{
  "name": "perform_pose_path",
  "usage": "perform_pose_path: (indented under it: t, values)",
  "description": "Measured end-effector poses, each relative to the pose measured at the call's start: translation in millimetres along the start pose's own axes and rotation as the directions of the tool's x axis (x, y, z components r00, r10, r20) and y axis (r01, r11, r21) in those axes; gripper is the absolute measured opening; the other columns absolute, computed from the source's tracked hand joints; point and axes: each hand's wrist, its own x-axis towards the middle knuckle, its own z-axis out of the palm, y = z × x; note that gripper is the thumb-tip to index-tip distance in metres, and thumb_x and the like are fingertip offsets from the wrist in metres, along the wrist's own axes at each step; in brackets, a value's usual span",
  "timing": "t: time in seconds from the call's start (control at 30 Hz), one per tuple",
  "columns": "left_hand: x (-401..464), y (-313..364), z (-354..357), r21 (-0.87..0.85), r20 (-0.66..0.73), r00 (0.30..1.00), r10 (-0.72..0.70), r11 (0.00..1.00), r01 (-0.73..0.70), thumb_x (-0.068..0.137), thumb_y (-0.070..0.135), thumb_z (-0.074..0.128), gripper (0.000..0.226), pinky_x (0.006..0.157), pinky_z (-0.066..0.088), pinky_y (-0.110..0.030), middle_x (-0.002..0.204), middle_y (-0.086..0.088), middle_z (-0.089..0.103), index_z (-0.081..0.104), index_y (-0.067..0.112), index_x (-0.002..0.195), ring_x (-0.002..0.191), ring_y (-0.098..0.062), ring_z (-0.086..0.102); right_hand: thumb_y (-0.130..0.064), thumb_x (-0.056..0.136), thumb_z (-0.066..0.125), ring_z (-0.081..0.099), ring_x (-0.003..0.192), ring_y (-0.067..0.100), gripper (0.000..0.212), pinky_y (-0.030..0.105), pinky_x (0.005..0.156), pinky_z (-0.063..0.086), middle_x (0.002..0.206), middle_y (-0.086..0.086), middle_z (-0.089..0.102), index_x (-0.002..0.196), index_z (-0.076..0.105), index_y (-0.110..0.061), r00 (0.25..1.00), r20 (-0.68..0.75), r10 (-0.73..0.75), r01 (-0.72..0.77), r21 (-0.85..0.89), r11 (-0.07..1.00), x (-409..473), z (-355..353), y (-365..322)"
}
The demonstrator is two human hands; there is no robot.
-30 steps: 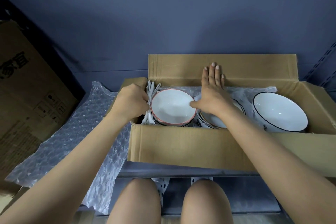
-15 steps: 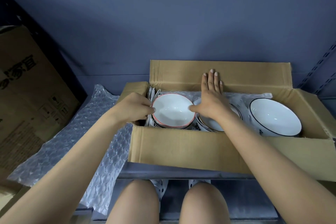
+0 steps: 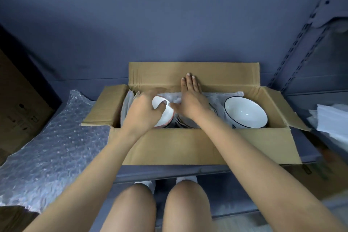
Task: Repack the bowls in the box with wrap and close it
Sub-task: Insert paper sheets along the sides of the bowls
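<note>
An open cardboard box (image 3: 197, 147) sits on a grey shelf in front of me. At its left end lies a white bowl with a pink rim (image 3: 165, 117); my left hand (image 3: 143, 113) grips it, thumb over the rim. My right hand (image 3: 190, 100) lies flat with straight fingers over the middle stack of bowls (image 3: 185, 124), fingertips against the rear flap. A larger white bowl with a dark rim (image 3: 244, 113) sits at the right end. Thin white wrap (image 3: 216, 97) lines the box behind the bowls.
A big sheet of bubble wrap (image 3: 49, 147) lies on the shelf to the left of the box. A brown carton (image 3: 18, 111) stands at far left. White foam sheets (image 3: 333, 128) are at the right edge. My knees (image 3: 162, 207) are below the shelf.
My left hand moved from the box's left wall onto the pink-rimmed bowl and now grips it, tilting it. My right hand stays flat in place. The view dropped slightly.
</note>
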Motion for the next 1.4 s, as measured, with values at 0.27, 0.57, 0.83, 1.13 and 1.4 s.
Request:
perform_pose_path:
  t: [0.27, 0.57, 0.83, 1.13, 1.4]
  values:
    - [11.3, 29.8, 33.8, -0.049, -0.088, 0.953, 0.289, 0.955, -0.294, 0.088, 0.010, 0.059, 0.042, 0.080, 0.033, -0.017, 0.128, 0.002, 0.057, 0.052, 0.018, 0.129, 0.117, -0.019, 0.053, -0.047, 0.094, 0.048, 0.025, 0.141, 0.022, 0.070, 0.034, 0.105, 0.033, 0.159, 0.003, 0.017, 0.150, 0.021, -0.015, 0.984, -0.176, 0.020, -0.022, -0.010, 1.000, -51.4, -36.1, 56.4]
    - [21.9, 100.7, 119.4, -0.166, 0.050, 0.874, 0.483, 0.867, -0.470, 0.092, 0.025, 0.055, 0.038, 0.092, 0.037, -0.031, 0.126, -0.007, 0.057, 0.053, 0.015, 0.128, 0.116, -0.028, 0.051, -0.043, 0.093, 0.049, 0.030, 0.139, 0.023, 0.066, 0.037, 0.108, 0.036, 0.155, 0.004, 0.028, 0.148, 0.027, -0.014, 0.947, -0.247, 0.205, -0.234, -0.093, 0.968, -126.9, -75.2, 167.1]
    - [41.8, 132.8, 175.1, -0.126, 0.074, 0.775, 0.627, 0.777, -0.617, 0.086, 0.031, 0.042, 0.039, 0.078, 0.049, -0.045, 0.109, -0.009, 0.065, 0.062, 0.009, 0.110, 0.089, -0.038, 0.059, -0.041, 0.095, 0.049, 0.028, 0.138, 0.022, 0.064, 0.034, 0.108, 0.030, 0.152, 0.004, 0.032, 0.148, 0.027, -0.012, 0.868, -0.255, 0.426, -0.443, -0.009, 0.896, -173.7, -93.0, 244.4]
    - [42.8, 140.0, 199.7, -0.154, 0.203, 0.740, 0.641, 0.767, -0.623, 0.088, 0.040, 0.038, 0.045, 0.085, 0.048, -0.046, 0.110, -0.009, 0.067, 0.064, 0.010, 0.108, 0.099, -0.031, 0.063, -0.035, 0.094, 0.054, 0.022, 0.143, 0.021, 0.063, 0.030, 0.110, 0.025, 0.154, 0.006, 0.030, 0.148, 0.029, -0.014, 0.790, -0.103, 0.605, -0.611, -0.044, 0.791, -202.0, -90.7, 339.6]
    - [45.3, 136.6, 201.1, -0.204, 0.178, 0.798, 0.576, 0.815, -0.542, 0.084, 0.040, 0.038, 0.045, 0.082, 0.049, -0.046, 0.102, -0.006, 0.068, 0.064, 0.008, 0.102, 0.092, -0.031, 0.063, -0.045, 0.087, 0.064, 0.036, 0.136, 0.025, 0.072, 0.033, 0.107, 0.032, 0.152, 0.002, 0.035, 0.147, 0.032, -0.021, 0.732, 0.019, 0.681, -0.681, 0.007, 0.732, -207.6, -84.2, 378.7]
